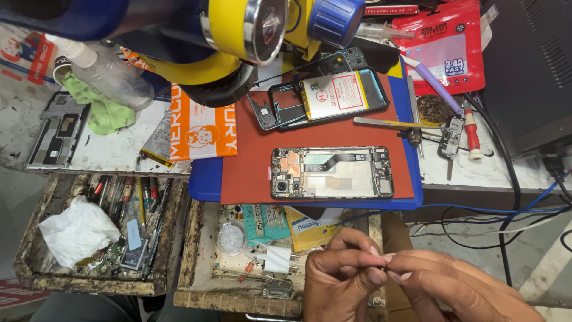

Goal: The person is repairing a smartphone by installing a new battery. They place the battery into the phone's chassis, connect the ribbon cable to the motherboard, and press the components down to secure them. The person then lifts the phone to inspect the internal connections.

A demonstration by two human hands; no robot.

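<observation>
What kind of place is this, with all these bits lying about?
Most likely a phone repair bench: an opened phone on a red mat, a loose battery, and a drawer of tools.

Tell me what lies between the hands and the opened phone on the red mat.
In the head view, between the hands and the opened phone lie the blue tray's edge, then a yellow packet in the open drawer.

Stained white workbench top [119, 152], scuffed and grimy, above two open wooden drawers [36, 262] with worn, dark-smeared rims. Grey concrete floor [536, 262] at lower right, crossed by black and blue cables [512, 209]. Dark metal cabinet [530, 65] at the right edge. Bright, even light.
</observation>
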